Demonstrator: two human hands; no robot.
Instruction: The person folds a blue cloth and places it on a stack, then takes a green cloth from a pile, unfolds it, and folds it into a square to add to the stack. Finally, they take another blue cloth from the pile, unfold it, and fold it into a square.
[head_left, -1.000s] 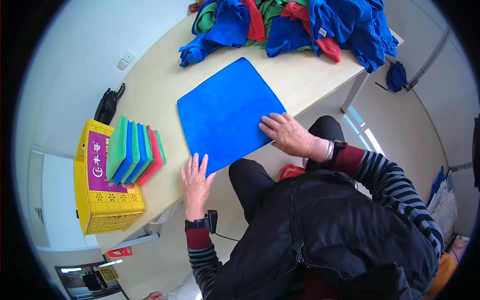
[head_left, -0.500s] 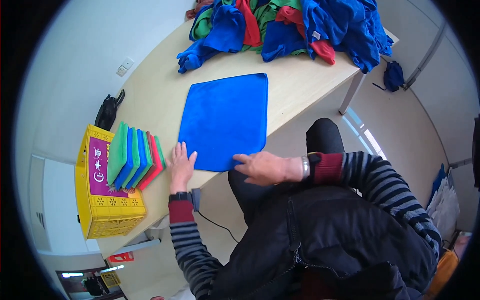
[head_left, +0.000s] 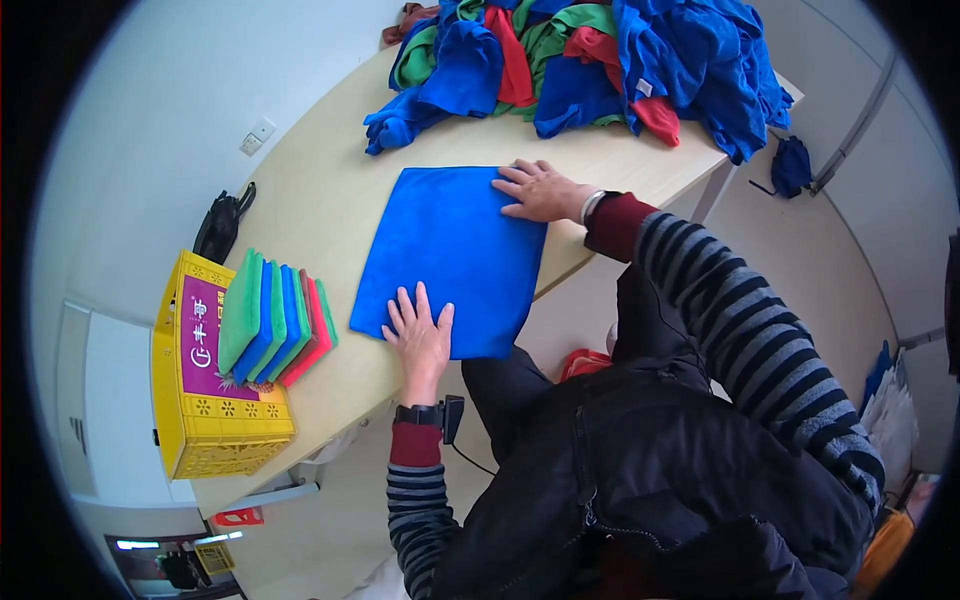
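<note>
A blue cloth lies flat on the light wooden table, its near edge reaching the table's edge by my lap. My left hand rests palm down on the cloth's near left part, fingers spread. At the far right corner of the cloth, my right hand lies with its fingers stretched out over the fabric. Neither hand grips anything.
Left of the cloth, a row of folded green, blue and red cloths leans beside a yellow box. A heap of loose blue, green and red cloths covers the table's far end. A black pouch sits by the wall.
My right hand has moved from the cloth's near right corner to its far right corner. The left hand has slid right onto the cloth, which now lies slightly turned.
</note>
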